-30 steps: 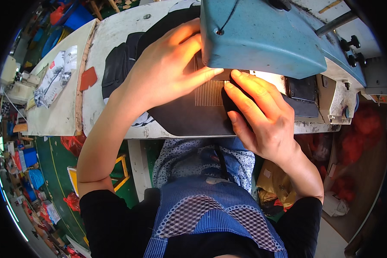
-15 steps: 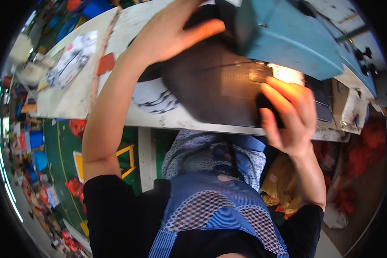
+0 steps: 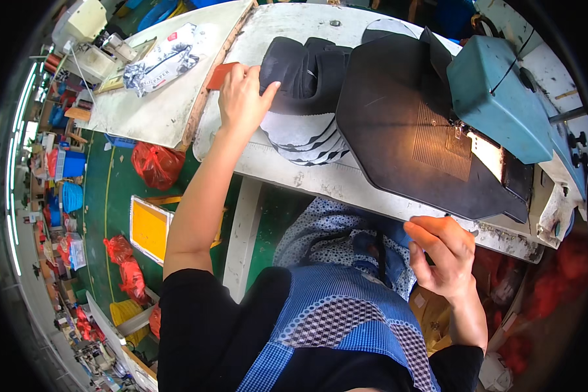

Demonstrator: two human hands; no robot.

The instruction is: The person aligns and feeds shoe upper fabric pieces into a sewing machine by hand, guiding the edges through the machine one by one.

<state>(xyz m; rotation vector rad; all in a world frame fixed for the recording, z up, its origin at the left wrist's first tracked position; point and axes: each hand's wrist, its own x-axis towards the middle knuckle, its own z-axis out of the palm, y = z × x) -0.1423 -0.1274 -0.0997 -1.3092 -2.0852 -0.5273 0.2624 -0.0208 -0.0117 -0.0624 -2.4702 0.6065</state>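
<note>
Left hand [image 3: 243, 103]: fingers spread wide, at the black pieces [image 3: 285, 70] and reddish-brown piece [image 3: 218, 77], left on the tabletop [image 3: 287, 23]; contact cannot be determined. Right hand [image 3: 443, 253]: fingers loosely curled, thumb apart, nearer than the black plate [image 3: 385, 98].

"What kind of place is this?"
"A sewing workshop: a blue-green machine head [image 3: 500, 104] overhangs a scuffed white worktable [image 3: 274, 26], with a cream sewing machine [image 3: 81, 26] at upper left."
"And around it?"
"Green painted floor [image 3: 124, 183], red plastic bags [image 3: 157, 164], crowded goods, and strip lights [image 3: 16, 173] down the left."
</note>
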